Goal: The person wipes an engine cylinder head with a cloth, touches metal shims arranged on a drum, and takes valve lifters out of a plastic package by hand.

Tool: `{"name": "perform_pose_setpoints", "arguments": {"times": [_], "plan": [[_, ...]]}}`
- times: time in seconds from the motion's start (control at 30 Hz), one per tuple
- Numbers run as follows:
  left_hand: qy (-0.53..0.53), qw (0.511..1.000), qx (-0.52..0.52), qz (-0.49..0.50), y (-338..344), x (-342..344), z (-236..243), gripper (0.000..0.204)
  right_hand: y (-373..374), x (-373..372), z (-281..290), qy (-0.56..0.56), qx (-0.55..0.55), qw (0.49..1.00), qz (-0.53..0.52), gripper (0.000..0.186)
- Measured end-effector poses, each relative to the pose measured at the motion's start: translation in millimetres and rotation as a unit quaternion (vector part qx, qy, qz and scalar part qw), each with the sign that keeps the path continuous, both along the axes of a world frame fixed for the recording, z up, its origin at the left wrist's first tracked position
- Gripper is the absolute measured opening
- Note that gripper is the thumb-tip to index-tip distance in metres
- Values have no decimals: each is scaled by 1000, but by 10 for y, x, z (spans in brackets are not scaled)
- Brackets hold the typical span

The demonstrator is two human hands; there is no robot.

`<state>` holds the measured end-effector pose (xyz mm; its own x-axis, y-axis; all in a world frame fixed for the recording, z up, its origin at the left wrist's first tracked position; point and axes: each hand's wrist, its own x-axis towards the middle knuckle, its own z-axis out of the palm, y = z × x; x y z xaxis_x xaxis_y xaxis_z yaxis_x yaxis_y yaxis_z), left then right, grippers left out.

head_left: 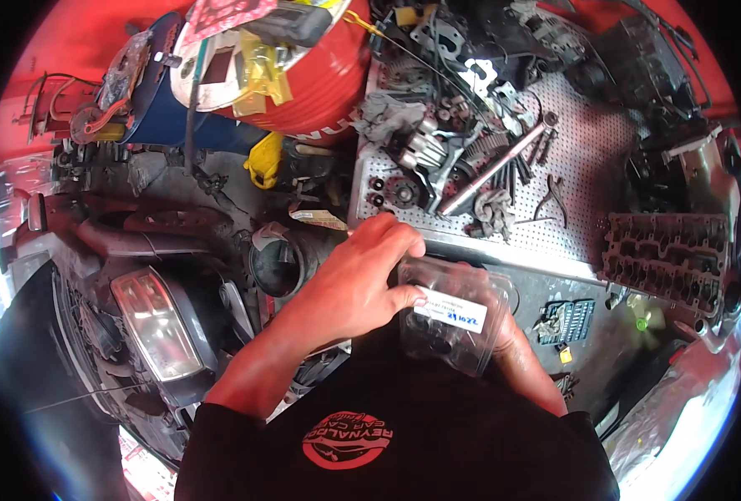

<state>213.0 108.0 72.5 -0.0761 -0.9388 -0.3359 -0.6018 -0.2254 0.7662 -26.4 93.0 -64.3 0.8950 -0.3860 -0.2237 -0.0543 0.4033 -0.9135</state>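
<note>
My left hand (379, 275) grips a clear plastic package (445, 342) at its left side, thumb on the white label and fingers curled near the top edge. My right hand (500, 326) holds the package from the right, its fingers partly seen through the plastic. Small dark items show inside, too unclear to name. Just beyond the package is the front edge of a perforated metal bench (571, 142), bearing a long wrench (495, 167), pliers (554, 200), crumpled rags and assorted metal parts.
A cylinder head (662, 259) lies at right, near a blue-grey plastic crate (566, 321) on the floor. Left are a vehicle's headlight (157, 321) and front, and a dark cylindrical part (283, 263). Red (320, 83) and blue (153, 100) drums stand behind, near a yellow container (262, 159).
</note>
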Motion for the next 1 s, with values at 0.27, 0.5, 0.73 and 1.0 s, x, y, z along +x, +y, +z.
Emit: {"name": "perform_pose_setpoints", "arguments": {"times": [0.27,0.5,0.73,1.0], "plan": [[86,984,103,120,54,-574,-102,51,-45,-346,206,-91,450,878,-135,114],[213,949,49,226,263,-846,-356,47,-132,-488,152,-89,429,884,-164,98],[163,961,31,222,395,-1019,-439,33,-459,-266,425,-112,462,812,-338,85],[459,814,76,348,320,-1004,-536,20,-739,-230,509,-260,333,808,-411,73]]}}
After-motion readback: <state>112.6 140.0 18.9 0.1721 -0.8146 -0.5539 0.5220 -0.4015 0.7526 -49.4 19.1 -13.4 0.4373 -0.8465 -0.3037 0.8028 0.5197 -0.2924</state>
